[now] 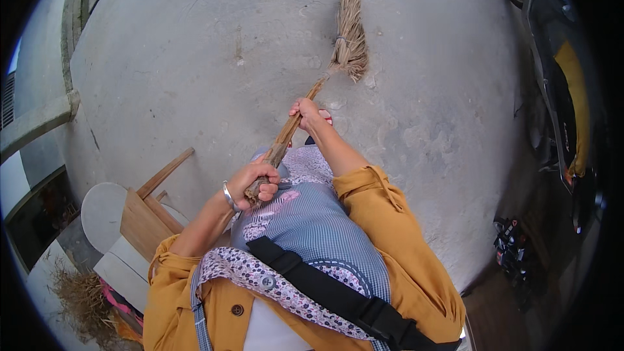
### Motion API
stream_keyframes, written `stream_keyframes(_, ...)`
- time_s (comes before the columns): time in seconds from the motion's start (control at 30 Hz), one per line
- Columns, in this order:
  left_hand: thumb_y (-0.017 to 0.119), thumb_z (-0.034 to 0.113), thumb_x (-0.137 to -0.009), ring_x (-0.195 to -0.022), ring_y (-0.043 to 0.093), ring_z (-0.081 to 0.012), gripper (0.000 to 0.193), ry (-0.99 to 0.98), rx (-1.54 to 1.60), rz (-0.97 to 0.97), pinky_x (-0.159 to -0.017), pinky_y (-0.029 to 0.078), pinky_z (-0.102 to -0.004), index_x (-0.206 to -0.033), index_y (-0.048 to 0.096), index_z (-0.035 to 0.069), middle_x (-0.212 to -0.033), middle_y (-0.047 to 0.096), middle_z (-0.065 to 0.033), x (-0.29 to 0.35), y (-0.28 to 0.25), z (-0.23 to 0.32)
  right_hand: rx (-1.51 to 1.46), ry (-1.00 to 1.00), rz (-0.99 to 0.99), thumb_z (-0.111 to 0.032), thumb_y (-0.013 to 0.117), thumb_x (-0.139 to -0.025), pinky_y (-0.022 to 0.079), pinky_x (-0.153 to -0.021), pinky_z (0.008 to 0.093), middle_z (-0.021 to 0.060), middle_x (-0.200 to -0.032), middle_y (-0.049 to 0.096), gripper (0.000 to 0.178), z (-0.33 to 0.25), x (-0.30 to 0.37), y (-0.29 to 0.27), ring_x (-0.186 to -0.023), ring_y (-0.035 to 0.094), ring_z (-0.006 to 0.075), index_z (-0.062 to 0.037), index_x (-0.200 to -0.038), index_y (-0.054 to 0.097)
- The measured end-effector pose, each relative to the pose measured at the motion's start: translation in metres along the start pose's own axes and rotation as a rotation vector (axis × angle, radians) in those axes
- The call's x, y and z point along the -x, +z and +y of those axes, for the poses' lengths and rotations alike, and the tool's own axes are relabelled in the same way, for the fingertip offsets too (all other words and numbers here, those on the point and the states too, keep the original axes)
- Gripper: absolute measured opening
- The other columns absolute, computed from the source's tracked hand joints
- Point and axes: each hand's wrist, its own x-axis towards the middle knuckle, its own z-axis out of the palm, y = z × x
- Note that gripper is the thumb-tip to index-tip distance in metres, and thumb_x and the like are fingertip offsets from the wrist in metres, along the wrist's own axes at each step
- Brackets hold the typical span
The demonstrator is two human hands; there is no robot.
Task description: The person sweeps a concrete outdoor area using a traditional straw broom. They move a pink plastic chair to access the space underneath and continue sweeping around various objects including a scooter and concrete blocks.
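Observation:
Both my hands grip a straw broom with a rough wooden handle (284, 137). Its bound straw head (351, 32) lies against the grey concrete floor ahead of me, slightly right of the middle. My left hand (255, 183), with a silver bracelet at the wrist, is wrapped round the thick upper end of the handle close to my apron. Farther down the shaft, my right hand (305, 112) is closed round it, nearer the straw. The handle slants from my waist forward and to the right.
On the left stand a wooden stool or chair (146, 221), a round white lid-like disc (104, 217) and a bundle of dry straw (81, 299). A dark motor scooter (552, 91) with a yellow cover is parked along the right. Dark shoes or similar items (510, 247) sit at lower right.

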Motion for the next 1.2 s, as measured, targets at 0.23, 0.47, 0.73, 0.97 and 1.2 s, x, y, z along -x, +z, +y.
stream_keyframes(0.23, 0.042, 0.001, -0.075, -0.041, 0.033, -0.0052, 0.059, -0.043, -0.145, -0.131, -0.032, 0.029, -0.0175, -0.122, 0.016, 0.026, -0.058, 0.035, -0.001, 0.029, 0.026, 0.004, -0.104, -0.083, -0.008, -0.007, 0.036, -0.078, 0.029, -0.034, 0.0259, 0.0001, -0.047, 0.03, 0.019, -0.034, 0.043, -0.01, -0.037, 0.03, 0.0104, -0.0083, -0.06, 0.032)
stream_keyframes(0.47, 0.041, 0.009, -0.079, -0.04, 0.034, -0.0047, 0.02, -0.112, 0.369, -0.256, -0.031, 0.031, -0.0178, -0.062, 0.033, 0.004, -0.056, 0.035, -0.0011, -0.029, -0.004, -0.001, 0.188, 0.018, 0.29, -0.002, 0.032, -0.073, 0.036, -0.035, 0.0355, 0.0062, -0.046, 0.03, 0.012, -0.035, -0.012, -0.048, -0.037, 0.033, 0.0161, -0.0056, -0.062, 0.032)
stream_keyframes(0.73, 0.042, 0.002, -0.076, -0.042, 0.037, -0.0072, 0.029, 0.121, 0.035, 0.001, -0.034, 0.032, -0.0191, -0.103, 0.033, 0.01, -0.059, 0.038, -0.0038, 0.06, -0.002, 0.003, -0.027, 0.026, -0.006, 0.002, 0.039, -0.072, 0.035, -0.033, 0.0291, 0.0068, -0.049, 0.036, 0.01, 0.038, 0.015, 0.047, -0.037, 0.036, 0.0164, -0.0016, -0.062, 0.039)
stream_keyframes(0.97, 0.04, 0.002, -0.077, -0.042, 0.037, -0.0079, 0.048, 0.137, -0.028, -0.121, -0.034, 0.033, -0.0206, -0.118, 0.021, 0.017, -0.058, 0.038, -0.0034, 0.065, 0.012, 0.008, -0.074, -0.074, -0.125, -0.004, 0.044, -0.074, 0.036, -0.034, 0.0276, 0.0033, -0.05, 0.036, 0.011, -0.008, 0.044, 0.067, -0.038, 0.036, 0.0135, -0.0031, -0.065, 0.039)
stream_keyframes(1.2, 0.039, 0.01, -0.08, -0.04, 0.036, -0.007, 0.018, -0.003, 0.632, -0.666, -0.036, 0.035, -0.0187, -0.064, 0.034, 0.003, -0.053, 0.034, -0.0006, -0.052, -0.013, 0.044, 0.137, -0.263, 0.0, -0.008, 0.045, -0.079, 0.044, -0.043, 0.0287, 0.006, -0.053, 0.041, 0.013, -0.08, -0.01, 0.036, -0.045, 0.044, 0.0152, -0.0012, -0.071, 0.038)
